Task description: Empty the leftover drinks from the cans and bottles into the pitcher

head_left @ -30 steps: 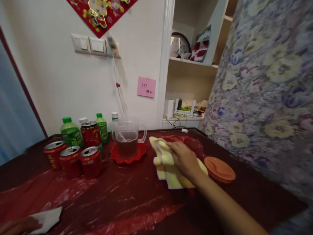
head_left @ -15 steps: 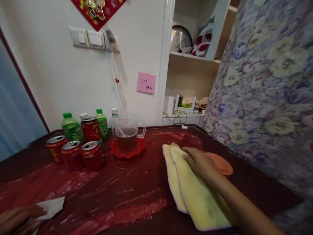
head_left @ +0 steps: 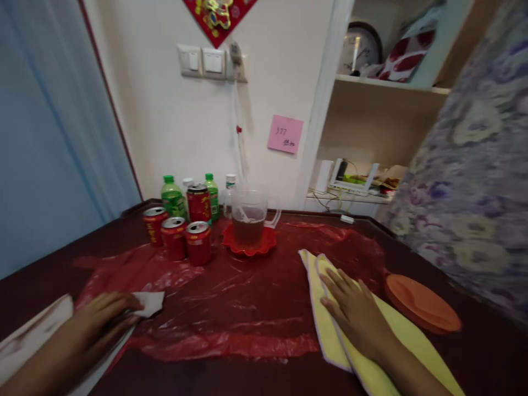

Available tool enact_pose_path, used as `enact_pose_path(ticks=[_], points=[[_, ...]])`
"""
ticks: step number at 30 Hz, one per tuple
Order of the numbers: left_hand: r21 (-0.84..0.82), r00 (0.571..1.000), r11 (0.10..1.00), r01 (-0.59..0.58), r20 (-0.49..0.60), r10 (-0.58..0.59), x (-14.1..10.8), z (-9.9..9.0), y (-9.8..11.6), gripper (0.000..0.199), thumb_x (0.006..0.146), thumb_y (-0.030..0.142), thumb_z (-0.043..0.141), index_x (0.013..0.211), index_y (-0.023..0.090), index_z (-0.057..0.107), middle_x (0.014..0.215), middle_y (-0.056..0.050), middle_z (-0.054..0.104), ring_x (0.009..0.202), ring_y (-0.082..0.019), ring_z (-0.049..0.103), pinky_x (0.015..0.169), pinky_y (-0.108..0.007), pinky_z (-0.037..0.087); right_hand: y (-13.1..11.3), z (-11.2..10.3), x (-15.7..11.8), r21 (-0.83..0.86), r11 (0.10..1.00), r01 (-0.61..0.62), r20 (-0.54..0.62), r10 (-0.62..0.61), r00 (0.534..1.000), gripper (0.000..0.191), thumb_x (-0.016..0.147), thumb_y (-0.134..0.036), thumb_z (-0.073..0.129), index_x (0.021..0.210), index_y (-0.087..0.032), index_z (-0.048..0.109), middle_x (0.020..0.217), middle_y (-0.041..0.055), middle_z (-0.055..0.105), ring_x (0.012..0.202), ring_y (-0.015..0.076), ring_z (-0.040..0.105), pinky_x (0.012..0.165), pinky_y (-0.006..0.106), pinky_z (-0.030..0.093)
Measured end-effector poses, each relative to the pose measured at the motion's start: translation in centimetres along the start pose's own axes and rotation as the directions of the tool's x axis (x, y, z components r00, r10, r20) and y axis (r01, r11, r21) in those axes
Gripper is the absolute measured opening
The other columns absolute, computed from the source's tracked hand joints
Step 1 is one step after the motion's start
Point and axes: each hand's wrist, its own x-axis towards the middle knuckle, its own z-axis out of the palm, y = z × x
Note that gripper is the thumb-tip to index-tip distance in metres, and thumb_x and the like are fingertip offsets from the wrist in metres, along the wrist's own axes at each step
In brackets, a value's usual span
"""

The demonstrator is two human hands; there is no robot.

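My left hand (head_left: 99, 324) rests low at the left, fingers bent over a piece of white tissue or paper (head_left: 150, 302); its corner shows beyond the fingertips and a longer part runs beneath the hand. On the right, my right hand (head_left: 357, 308) lies flat with fingers spread on a folded yellow cloth (head_left: 332, 346) with pale purple edging. Both lie near a crumpled, see-through red plastic sheet (head_left: 247, 313) on the dark table. Just right of the yellow cloth is an oval orange dish or lid (head_left: 424, 302).
Red drink cans (head_left: 198, 245) and green-capped bottles (head_left: 173, 197) cluster at the back left. Beside them a clear jug (head_left: 249, 220) of brown liquid stands on a red scalloped dish (head_left: 249, 250). Another white cloth (head_left: 37, 335) lies far left. A floral curtain (head_left: 462, 181) hangs right.
The view has swung left, shifting everything rightward. My right hand's fingers are now spread flatter on the yellow cloth. More of my left hand, the white piece and the orange dish shows.
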Motion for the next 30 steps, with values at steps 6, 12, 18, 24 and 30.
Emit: enact_pose_path(ticks=[6,12,18,24,30], points=[[-0.385,0.95,0.893,0.234,0.287,-0.125,0.5,-3.7,4.7,0.033,0.087,0.048,0.062,0.101,0.019,0.071,0.106,-0.007,0.074,0.1,-0.025,0.068,0.089,-0.03,0.053,3.4,3.8,-0.5,-0.012,0.996,0.09,-0.179,-0.09,0.98,0.061,0.099,-0.064,0.028,0.151,-0.038,0.042,0.156,-0.0045,0.035,0.145,0.0259,0.031,0.11,0.059,0.036],[-0.716,0.872,0.518,0.468,0.28,-0.401,0.9,-3.1,5.0,0.042,0.084,0.051,0.071,0.116,0.024,0.064,0.098,-0.003,0.074,0.085,-0.02,0.072,0.07,-0.025,0.056,3.1,3.2,-0.8,-0.045,0.994,0.095,-0.178,-0.101,0.979,0.06,0.1,-0.064,0.027,0.152,-0.038,0.039,0.156,-0.0058,0.035,0.145,0.0259,0.031,0.108,0.062,0.036],[-0.757,0.862,0.424,0.498,0.378,-0.338,0.5,0.2,5.8,0.043,0.08,0.046,0.08,0.112,0.021,0.065,0.115,-0.005,0.073,0.108,-0.022,0.069,0.092,-0.026,0.055,1.2,0.7,-0.4,-0.093,0.996,0.017,-0.072,-0.024,0.997,0.066,0.103,-0.063,0.015,0.148,-0.03,0.049,0.156,-0.0043,0.034,0.146,0.0247,0.029,0.113,0.058,0.031],[-0.791,0.801,0.272,0.548,0.403,-0.443,0.7,-0.6,9.0,0.052,0.061,0.046,0.093,0.099,0.019,0.068,0.103,-0.005,0.074,0.094,-0.019,0.069,0.084,-0.024,0.058,1.2,0.5,-0.6,-0.096,0.994,0.051,-0.076,-0.058,0.995,0.06,0.106,-0.058,0.019,0.15,-0.028,0.046,0.157,-0.0026,0.033,0.146,0.026,0.029,0.112,0.059,0.032],[-0.838,0.871,0.28,0.469,0.386,-0.305,0.2,0.4,7.5,0.03,0.083,0.036,0.079,0.103,0.017,0.067,0.1,-0.006,0.07,0.094,-0.019,0.066,0.082,-0.027,0.053,3.1,2.6,-1.2,-0.094,0.981,0.171,-0.162,-0.185,0.969,0.058,0.104,-0.053,0.028,0.157,-0.03,0.029,0.16,-0.001,0.029,0.146,0.0271,0.029,0.107,0.06,0.041]])
